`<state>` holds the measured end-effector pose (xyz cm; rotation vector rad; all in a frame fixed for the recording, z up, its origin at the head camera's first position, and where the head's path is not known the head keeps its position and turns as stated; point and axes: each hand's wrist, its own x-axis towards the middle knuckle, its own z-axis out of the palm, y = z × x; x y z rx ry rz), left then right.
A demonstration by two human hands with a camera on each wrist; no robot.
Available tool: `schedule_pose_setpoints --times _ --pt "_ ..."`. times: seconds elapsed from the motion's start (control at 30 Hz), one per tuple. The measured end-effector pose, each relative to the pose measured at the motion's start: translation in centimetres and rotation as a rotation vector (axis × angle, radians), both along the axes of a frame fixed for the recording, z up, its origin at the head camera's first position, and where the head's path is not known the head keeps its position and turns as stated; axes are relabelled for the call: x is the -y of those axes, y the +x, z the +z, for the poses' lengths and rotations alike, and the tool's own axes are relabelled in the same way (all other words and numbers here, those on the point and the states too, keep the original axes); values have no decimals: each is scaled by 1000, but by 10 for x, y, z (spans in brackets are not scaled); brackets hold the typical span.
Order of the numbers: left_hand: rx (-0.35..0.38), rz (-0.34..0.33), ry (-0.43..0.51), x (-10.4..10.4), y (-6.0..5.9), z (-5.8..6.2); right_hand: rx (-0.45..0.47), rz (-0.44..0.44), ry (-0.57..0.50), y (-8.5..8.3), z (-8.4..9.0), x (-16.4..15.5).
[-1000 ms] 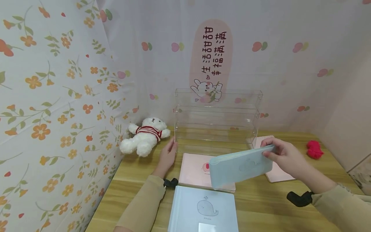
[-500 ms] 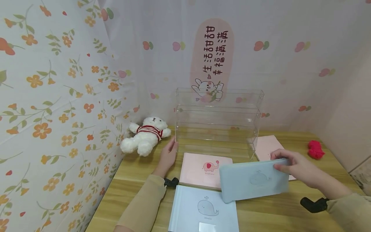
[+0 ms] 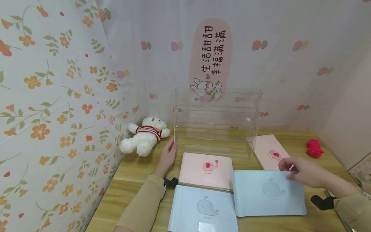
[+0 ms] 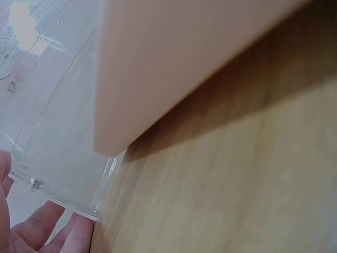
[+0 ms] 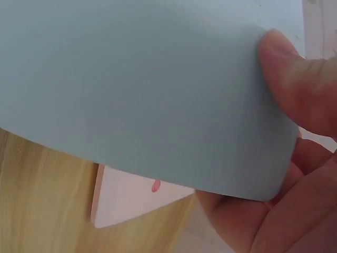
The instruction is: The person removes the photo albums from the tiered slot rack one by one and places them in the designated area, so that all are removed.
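My right hand [image 3: 287, 171] pinches the far right corner of a light blue whale book [image 3: 268, 193], which lies nearly flat on the wooden table [image 3: 136, 174]. In the right wrist view my thumb [image 5: 295, 79] presses on top of that blue cover [image 5: 142, 89], with fingers beneath. My left hand [image 3: 171, 149] rests with straight fingers against the lower left corner of a clear acrylic tiered rack [image 3: 215, 119]; its fingertips [image 4: 45, 232] touch the rack's edge [image 4: 58, 137]. A pink elephant book [image 3: 206, 170] lies between the hands.
A second blue whale book [image 3: 203, 209] lies at the front edge. Another pink elephant book [image 3: 271, 151] sits right of the rack. A white teddy bear [image 3: 145, 135] leans at the left wall, and a red bundle [image 3: 314, 149] lies at the far right.
My right hand has lowered the blue book from a tilted hold in the air, down and to the right, onto the table. The left hand has stayed at the rack.
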<state>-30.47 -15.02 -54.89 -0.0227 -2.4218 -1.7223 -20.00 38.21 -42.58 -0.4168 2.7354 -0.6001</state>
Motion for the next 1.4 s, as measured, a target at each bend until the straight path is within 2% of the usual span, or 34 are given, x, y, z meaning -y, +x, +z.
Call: schedule_pose_setpoints --times 0.3,0.4,0.73,1.0,1.17,1.3,1.4 --pt "8 -6 2 0 1 2 140 21 79 3 -8 1" --pt "9 -6 -3 0 1 2 179 -1 92 4 -13 2" --pt "18 -2 4 1 2 3 216 13 129 8 -30 0" --pt "22 -2 18 3 3 2 281 27 100 10 -39 0" --pt "27 13 27 5 2 2 210 73 78 8 -34 7" --pt "-3 -8 33 4 1 5 79 133 7 7 -28 16" --pt "-42 -27 3 1 3 16 -60 149 -59 6 -23 28"
